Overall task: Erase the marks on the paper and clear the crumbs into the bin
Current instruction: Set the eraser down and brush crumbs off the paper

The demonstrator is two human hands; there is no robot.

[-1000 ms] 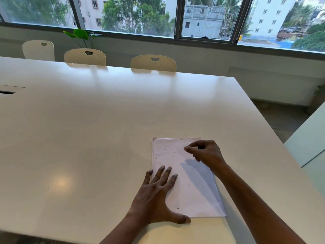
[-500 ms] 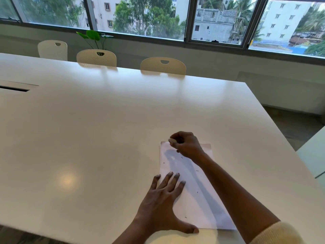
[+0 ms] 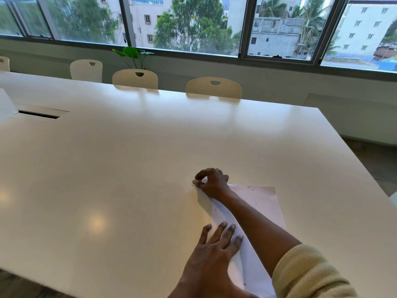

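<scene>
Two hands at work: left hand (image 3: 214,254) flat, fingers spread, pressing thin rectangular white paper (image 3: 264,203) at its near-left edge onto glossy white table (image 3: 129,168). Right hand (image 3: 212,182) pinches small pale eraser (image 3: 195,181) btwn thumb & fingertips at sheet's far-left corner. Few dark specks (image 3: 255,204) on paper. Ribbed cream sleeve (image 3: 307,274) on rt forearm.

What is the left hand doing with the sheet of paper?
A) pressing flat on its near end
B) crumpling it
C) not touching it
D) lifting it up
A: the left hand lies open and flat on the paper, while the right hand pinches the eraser at its far corner.
</scene>
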